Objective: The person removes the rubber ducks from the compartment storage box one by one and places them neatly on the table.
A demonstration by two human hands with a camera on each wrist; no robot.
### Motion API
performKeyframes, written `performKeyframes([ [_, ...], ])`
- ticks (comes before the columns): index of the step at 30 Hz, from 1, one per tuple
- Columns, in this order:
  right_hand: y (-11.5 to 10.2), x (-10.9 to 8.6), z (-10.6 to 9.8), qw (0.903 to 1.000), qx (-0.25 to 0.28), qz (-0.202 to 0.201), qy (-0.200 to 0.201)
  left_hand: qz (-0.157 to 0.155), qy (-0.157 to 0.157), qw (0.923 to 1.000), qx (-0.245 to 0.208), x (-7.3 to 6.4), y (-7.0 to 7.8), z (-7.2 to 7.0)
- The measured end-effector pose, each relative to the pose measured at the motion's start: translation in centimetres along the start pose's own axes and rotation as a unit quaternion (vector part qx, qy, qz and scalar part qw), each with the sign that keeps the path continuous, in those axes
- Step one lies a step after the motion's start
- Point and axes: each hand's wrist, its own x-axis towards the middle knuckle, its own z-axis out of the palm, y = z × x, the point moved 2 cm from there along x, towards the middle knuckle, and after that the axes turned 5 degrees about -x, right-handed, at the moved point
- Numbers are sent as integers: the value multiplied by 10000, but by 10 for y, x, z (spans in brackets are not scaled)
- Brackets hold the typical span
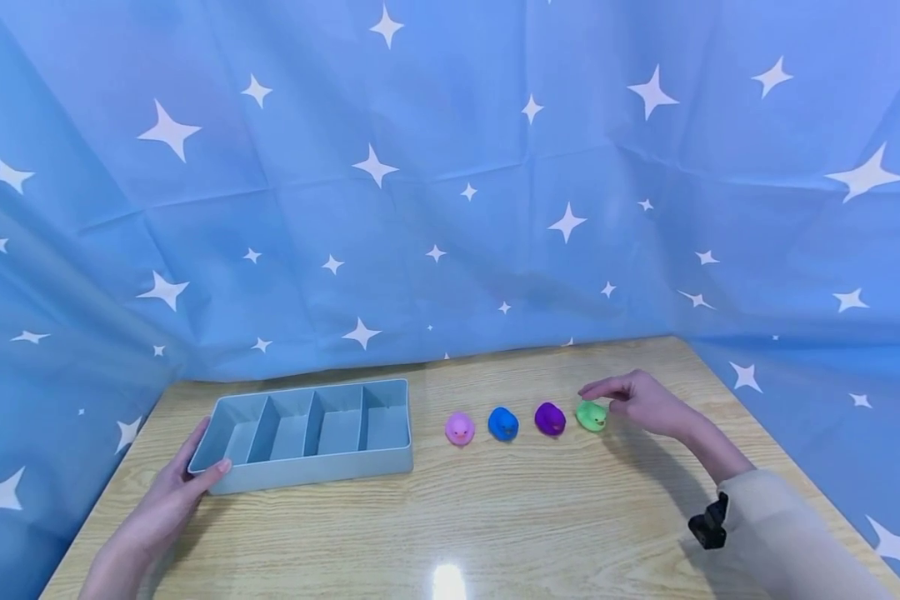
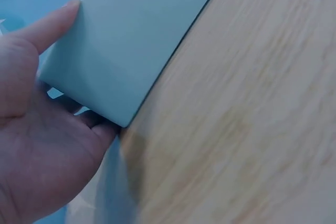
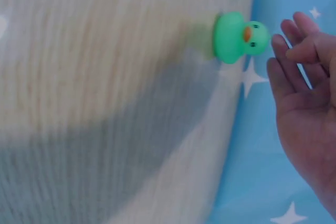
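Note:
A blue-grey divided tray (image 1: 311, 472) with several compartments in a row stands on the left of the table. My left hand (image 1: 167, 504) grips its left end, thumb at the front corner and fingers round the end wall; the left wrist view shows the tray's side (image 2: 126, 40) between thumb and fingers. On the right, my right hand (image 1: 642, 404) hovers just above a green rubber duck (image 1: 592, 416), fingers reaching over it. In the right wrist view the green duck (image 3: 230, 38) sits upright, apart from the fingertips.
Left of the green duck, a purple duck (image 1: 550, 419), a blue duck (image 1: 503, 424) and a pink duck (image 1: 460, 428) stand in a row on the wooden table (image 1: 420, 533). A blue curtain with white stars (image 1: 450, 208) hangs behind the table and at its sides.

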Motion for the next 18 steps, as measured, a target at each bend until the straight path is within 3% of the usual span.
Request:
performKeyframes([
  [3, -4, 0, -3, 9998, -100, -28, 173, 17, 95, 9980, 627, 0, 5, -4],
  [7, -9, 2, -3, 9992, 137, -65, 359, -6, 78, 9943, 1060, -2, 11, -7],
  [12, -18, 5, -1, 9971, 477, -274, 521, 135, 109, 9918, 1264, -5, 19, -10],
  [18, -33, 9, 1, 9963, 166, -412, 739, 577, 241, 9882, 1401, -4, 37, -6],
])
